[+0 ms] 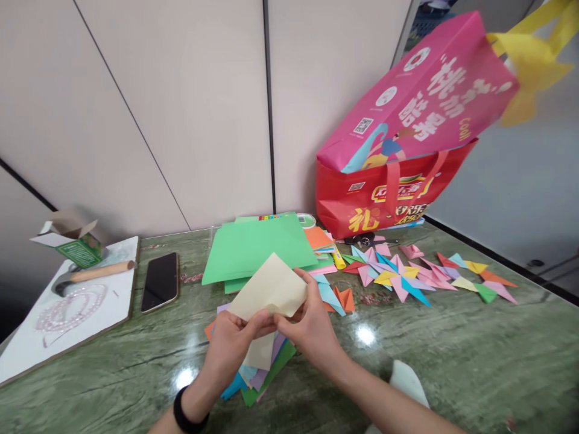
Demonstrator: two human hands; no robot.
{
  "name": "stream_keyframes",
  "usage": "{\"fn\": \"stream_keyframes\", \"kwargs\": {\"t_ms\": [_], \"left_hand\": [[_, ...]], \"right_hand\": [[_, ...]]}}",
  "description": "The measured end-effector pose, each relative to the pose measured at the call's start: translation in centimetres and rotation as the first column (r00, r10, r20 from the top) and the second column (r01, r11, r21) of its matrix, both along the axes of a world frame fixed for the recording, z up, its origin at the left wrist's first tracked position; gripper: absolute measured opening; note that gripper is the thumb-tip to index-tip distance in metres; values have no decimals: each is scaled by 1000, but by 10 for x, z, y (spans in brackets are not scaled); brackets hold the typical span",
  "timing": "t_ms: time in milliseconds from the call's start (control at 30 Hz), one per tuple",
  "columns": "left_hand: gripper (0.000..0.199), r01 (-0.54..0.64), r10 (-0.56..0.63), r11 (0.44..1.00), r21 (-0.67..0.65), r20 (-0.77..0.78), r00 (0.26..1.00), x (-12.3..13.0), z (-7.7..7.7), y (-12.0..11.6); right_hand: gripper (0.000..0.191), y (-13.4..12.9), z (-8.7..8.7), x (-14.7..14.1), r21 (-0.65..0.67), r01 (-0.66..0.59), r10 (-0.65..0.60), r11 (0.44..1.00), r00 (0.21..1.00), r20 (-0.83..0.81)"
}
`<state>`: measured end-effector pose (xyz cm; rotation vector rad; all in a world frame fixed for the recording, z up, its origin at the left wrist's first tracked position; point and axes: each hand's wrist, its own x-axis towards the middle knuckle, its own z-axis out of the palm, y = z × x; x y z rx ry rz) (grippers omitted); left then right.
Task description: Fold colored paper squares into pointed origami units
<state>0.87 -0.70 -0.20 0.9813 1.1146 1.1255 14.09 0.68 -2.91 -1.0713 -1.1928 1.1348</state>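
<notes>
Both hands grip a cream sheet of paper [271, 286] by its near edge, raised above the table and turned cornerwise. My left hand [230, 346], with a black band at the wrist, pinches it on the left. On the right, my right hand [312, 325] pinches it, thumb in front and fingers partly hidden behind. The two thumbs nearly meet at the middle. Beneath the hands lies a loose pile of colored paper sheets [275, 364] in cream, purple, green and blue. Just beyond is a stack of larger green sheets [257, 247].
Folded paper stars [400, 277] lie at the right, near a yellow glue stick [338, 259]. Pink [416, 102] and red [362, 205] bags stand behind. At left are a phone [160, 282] and a white board [27, 355] bearing a wooden-handled tool [99, 272], beads [72, 307] and a small box [81, 250].
</notes>
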Motion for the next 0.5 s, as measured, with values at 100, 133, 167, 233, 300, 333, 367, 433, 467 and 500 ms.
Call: {"fn": "stream_keyframes", "kwargs": {"t_ms": [100,133,167,233,300,333,367,433,467,500], "left_hand": [[27,22,-22,1000,-10,-18,1000,-1,1,0],[27,26,-26,1000,-13,-20,999,-2,1,0],[28,28,-28,999,-15,-22,999,-2,1,0],[30,23,-23,1000,-8,-28,999,-4,1,1],[32,18,-18,1000,10,-43,999,-5,1,2],[33,16,-15,1000,18,-53,998,-5,1,3],[33,13,-12,1000,20,-67,998,-6,1,3],[33,6,-5,1000,9,-102,995,-6,1,3],[33,4,-4,1000,1,-116,993,-7,1,3],[33,2,-3,1000,-7,-124,992,-7,1,3]], "right_hand": [[74,0,3,1,-47,-53,47,997,993,-105],[73,0,5,1,-61,-68,59,996,989,-136],[72,0,6,1,-71,-81,69,994,984,-163],[70,0,8,1,-82,-94,76,992,977,-200],[69,0,9,1,-83,-102,81,991,971,-226],[68,1,8,1,-79,-104,83,991,969,-234],[68,1,8,1,-72,-103,83,992,968,-237],[66,2,7,2,-55,-99,83,994,968,-235],[65,2,7,3,-45,-99,86,994,969,-231],[65,3,7,4,-36,-102,91,994,970,-224]]}}
